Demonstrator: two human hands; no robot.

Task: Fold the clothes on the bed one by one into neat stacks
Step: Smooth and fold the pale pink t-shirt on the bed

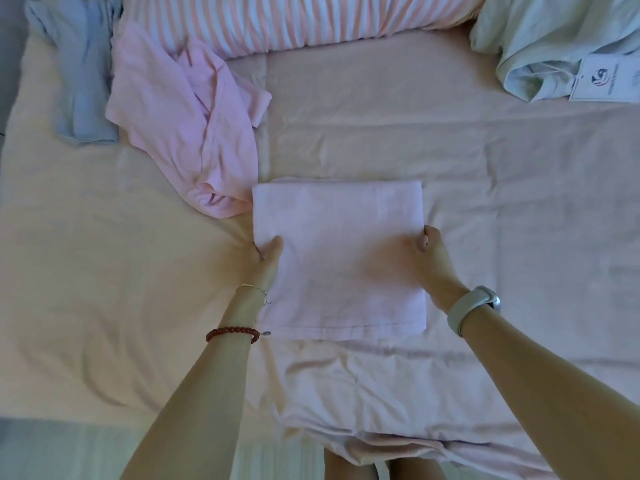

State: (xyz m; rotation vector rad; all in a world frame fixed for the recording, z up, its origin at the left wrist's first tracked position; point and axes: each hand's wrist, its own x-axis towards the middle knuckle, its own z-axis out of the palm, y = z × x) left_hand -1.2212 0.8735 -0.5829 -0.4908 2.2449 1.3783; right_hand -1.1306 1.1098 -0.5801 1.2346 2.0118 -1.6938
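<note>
Head view: folded pink garment [337, 258] btwn both hands' fingers [423, 239], edges gripped

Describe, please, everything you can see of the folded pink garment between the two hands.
The folded garment is pale pink, soft knit-looking cloth, folded into a neat, nearly square rectangle lying flat on the bedsheet. A stitched hem runs along its near edge. The left hand grips its left edge and the right hand its right edge, thumbs on top. Its far left corner touches a crumpled pink shirt.
</note>
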